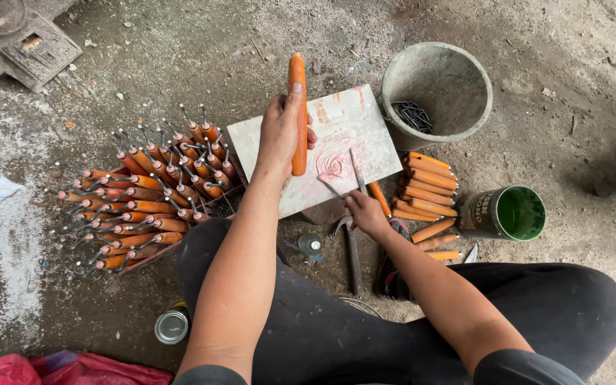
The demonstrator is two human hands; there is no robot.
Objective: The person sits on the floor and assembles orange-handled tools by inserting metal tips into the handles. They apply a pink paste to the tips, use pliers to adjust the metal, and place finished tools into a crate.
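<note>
Here, seen from above, a seated person works on a dirt floor.

Handle: an orange wooden handle [297,114] stands roughly upright over a pale square slab [365,128], held clear of it.

Left hand: the left hand [281,135] is wrapped around the handle's middle, thumb lying up along the wood; the forearm reaches straight forward from the lap.

Right hand: the right hand [366,212] pinches a thin metal rod [356,171] in a narrow fingertip hold, its far end resting in pinkish paste [336,162] smeared on the slab; the wrist sits low near the slab's front edge.

Doing it well: judging by the pose, keeping the handle steady and loading the rod evenly with paste would matter most.

Around: a rack of finished handles with metal hooks [144,199] lies to the left; loose orange handles [425,192] lie to the right; a grey bucket [465,64] holds dark metal pieces; a green tin [507,212] stands nearby.
</note>
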